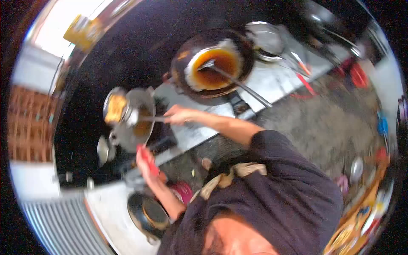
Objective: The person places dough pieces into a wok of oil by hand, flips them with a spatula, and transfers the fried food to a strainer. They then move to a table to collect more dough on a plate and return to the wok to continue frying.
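Note:
My right hand (180,115) is closed round the metal handle (155,119) of a long ladle, whose silvery head (132,115) is over a grey metal pot (144,100). Brownish liquid (143,126) shows in that pot. Just beyond the ladle's head, golden fried food (115,107) sits in a round metal strainer or bowl (107,97), overlapping the pot in this view. At the pot's near side my left hand (142,159) grips a red cloth (148,160), blurred by motion.
A large dark wok (180,63) with brown liquid (225,61) and another ladle (242,87) stands to the right on the counter (267,85). Behind it is a lidded metal pot (265,38). A black pan (146,212) lies at lower left. Red-handled tools (305,83) lie near the counter's edge.

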